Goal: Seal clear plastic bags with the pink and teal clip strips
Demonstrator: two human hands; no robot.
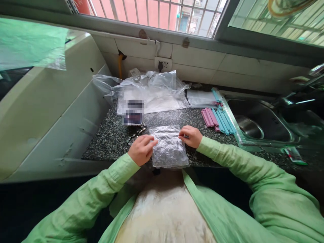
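- White appliance side panel [50,111] stands along the left edge of the speckled granite counter [111,141].
- Bead chain [138,132] lies on the counter just left of my work, below a blurred dark item [133,113].
- My left hand [141,149]: fingers curled, tips pressing on the left edge of the small clear plastic bag [169,148]. I cannot tell whether the film is pinched or only pressed flat.
- The bag lies flat on the counter at its near edge, directly in front of me, between both hands.
- My right hand [191,136]: fingertips bunched at the bag's upper right corner, touching it; whether they pinch it I cannot tell.
- Heap of larger clear plastic bags [154,89] at the back, against the tiled wall.
- Pink and blue sealing clips [217,119] lie in a row right of my right hand, beside the steel sink [263,125].
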